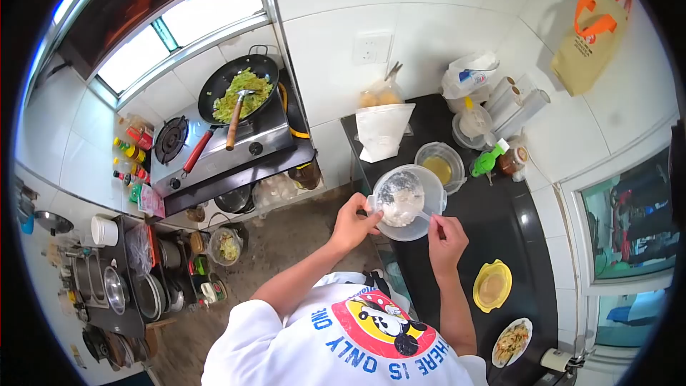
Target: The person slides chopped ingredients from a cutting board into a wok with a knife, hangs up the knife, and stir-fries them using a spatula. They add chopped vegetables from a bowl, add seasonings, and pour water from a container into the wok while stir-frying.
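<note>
A white cartoon-print T-shirt [371, 339] lies nearest; the left hand [354, 223] has its grip clamped on a translucent plastic bowl [433, 191] of white powder [400, 204], over the black worktop [514, 232]; the right hand [448, 241] pinches a pale utensil [423, 215].

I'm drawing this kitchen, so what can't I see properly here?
All in the head view:
Clear bowl's bottom: partly hidden under white stuff.
Pale handle's far end: lost against the white stuff.
Black wok's middle: covered by green food.
Tan bag's print: too small to read.
</note>
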Demonstrator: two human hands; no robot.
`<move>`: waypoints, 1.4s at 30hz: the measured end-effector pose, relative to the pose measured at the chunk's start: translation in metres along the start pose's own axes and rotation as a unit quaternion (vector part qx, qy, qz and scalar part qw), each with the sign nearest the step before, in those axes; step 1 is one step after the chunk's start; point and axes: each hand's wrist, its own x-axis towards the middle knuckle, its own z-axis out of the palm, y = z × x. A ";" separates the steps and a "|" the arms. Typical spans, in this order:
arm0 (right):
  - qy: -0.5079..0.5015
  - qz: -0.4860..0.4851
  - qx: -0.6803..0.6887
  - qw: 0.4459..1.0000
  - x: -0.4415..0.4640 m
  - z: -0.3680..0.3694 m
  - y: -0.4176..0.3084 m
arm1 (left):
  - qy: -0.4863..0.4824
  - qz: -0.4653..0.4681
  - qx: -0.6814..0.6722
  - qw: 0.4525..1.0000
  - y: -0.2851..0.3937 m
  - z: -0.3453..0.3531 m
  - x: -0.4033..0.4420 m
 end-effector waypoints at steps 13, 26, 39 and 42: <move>-0.040 -0.037 0.035 0.998 -0.007 0.023 -0.007 | 0.027 0.042 0.053 0.997 0.008 -0.001 -0.021; -0.137 0.224 0.231 0.937 0.004 0.061 0.007 | 0.134 0.019 0.022 0.991 0.015 -0.035 -0.041; -0.240 0.276 0.371 0.853 0.075 0.252 -0.107 | 0.249 -0.051 -0.133 0.958 0.015 -0.235 -0.025; -0.239 0.280 0.367 0.854 0.103 0.314 -0.135 | 0.239 -0.051 -0.132 0.961 0.015 -0.279 -0.020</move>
